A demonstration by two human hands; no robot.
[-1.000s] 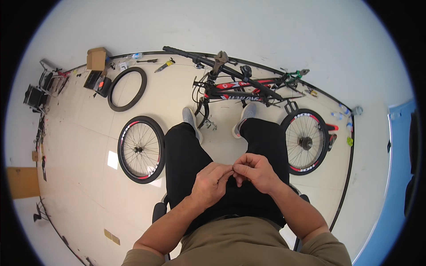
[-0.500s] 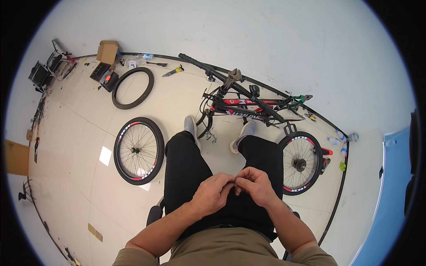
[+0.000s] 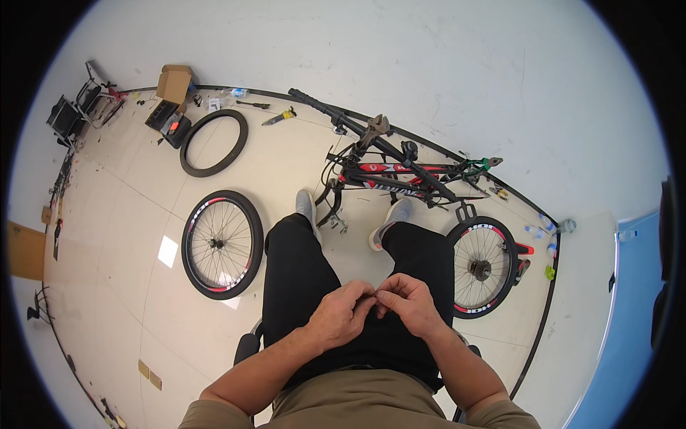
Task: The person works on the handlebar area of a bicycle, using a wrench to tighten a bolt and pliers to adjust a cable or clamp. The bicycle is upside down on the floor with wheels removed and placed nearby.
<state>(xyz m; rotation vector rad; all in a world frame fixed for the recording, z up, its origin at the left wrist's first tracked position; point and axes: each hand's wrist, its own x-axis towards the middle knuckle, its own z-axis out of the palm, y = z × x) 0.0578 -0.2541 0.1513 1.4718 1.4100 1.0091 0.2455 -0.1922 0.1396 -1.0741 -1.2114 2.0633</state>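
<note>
The left hand (image 3: pixel 341 312) and right hand (image 3: pixel 407 306) met just below the middle of the view, over black trousers (image 3: pixel 300 282). Each thumb and finger was pinched together, the 2 sets of tips meeting — both apparently closed on a small dark piece (image 3: pixel 375 294). It lay directly between the 2 grips, so neither hand was nearer; which way its long axis ran was too small to tell. In the upper middle, well apart from the fingers, lay the bicycle frame (image 3: pixel 389 187), running roughly left to right — 1 plain-hubbed wheel (image 3: pixel 217 244) was at centre left, 1 sprocketed wheel (image 3: pixel 480 269) at right.
</note>
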